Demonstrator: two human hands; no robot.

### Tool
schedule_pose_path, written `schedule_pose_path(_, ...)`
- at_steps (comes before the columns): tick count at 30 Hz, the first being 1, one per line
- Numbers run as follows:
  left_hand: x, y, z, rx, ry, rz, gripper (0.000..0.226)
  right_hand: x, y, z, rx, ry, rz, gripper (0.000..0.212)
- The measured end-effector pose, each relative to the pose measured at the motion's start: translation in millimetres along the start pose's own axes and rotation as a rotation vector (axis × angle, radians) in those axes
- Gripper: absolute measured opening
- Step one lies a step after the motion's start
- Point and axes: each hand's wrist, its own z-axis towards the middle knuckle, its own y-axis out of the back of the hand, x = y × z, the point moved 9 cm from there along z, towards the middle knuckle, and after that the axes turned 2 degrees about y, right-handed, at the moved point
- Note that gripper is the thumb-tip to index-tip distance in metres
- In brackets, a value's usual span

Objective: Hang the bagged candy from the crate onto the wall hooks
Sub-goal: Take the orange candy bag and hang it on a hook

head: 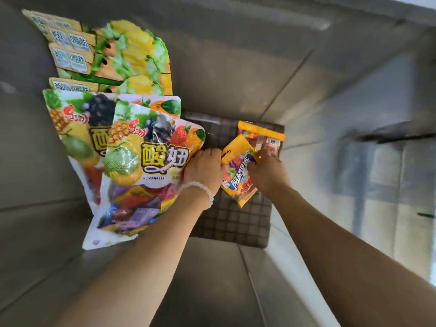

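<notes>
**Me:** Candy bags are what both my hands are down in the crate (pixel 306 95) for. My right hand (pixel 267 173) is closed on the small yellow bag (pixel 238 182), fingers curled over its upper part, so I can lift it by the top where I'd guess the hang hole is.

**Helper:** And your left?

**Me:** My left hand (pixel 205 168) sits at the edge of the front yogurt-candy bag (pixel 144 171), knuckles up. I can't tell if it is pinching that bag or only pressing against it. My guess is that it holds the big bags back so they don't slide onto the small one. The bead bracelet (pixel 200 188) is on that wrist.

**Helper:** Is there another yellow one under it?

**Me:** Yes, a second yellow bag (pixel 262 133) lies just behind, partly under the first, flat on the gridded crate floor (pixel 226 223).

**Helper:** The rest?

**Me:** A second yogurt-candy bag (pixel 75 128) leans behind the front one against the left wall, and farther back stands a row of green-and-yellow fruit bags (pixel 132 55), overlapped like cards. Leaning keeps their tops reachable.

**Helper:** Hooks?

**Me:** None in view. Nothing is hung yet, as far as I can see.
</notes>
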Motion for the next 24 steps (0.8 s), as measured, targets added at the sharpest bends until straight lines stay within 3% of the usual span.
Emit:
schedule_pose_path(4,7.2,10.4,-3.0,-0.028,-0.06,0.003,0.015,-0.7,-18.7,-12.5,0.102,0.046,-0.021,0.035)
schedule_pose_path(8,15.7,13.0,-5.3,0.016,-0.179,0.087,0.008,-8.7,-20.3,-18.2,-0.036,0.064,0.077,0.044)
schedule_pose_path(15,35.5,8.2,-6.4,0.096,-0.245,0.098,0.011,-14.6,-32.5,-16.9,-0.096,0.162,0.073,0.053)
schedule_pose_path(24,53.6,13.3,-1.8,0.07,-0.24,0.087,0.01,-17.9,-38.0,-18.0,-0.08,0.202,0.005,0.07)
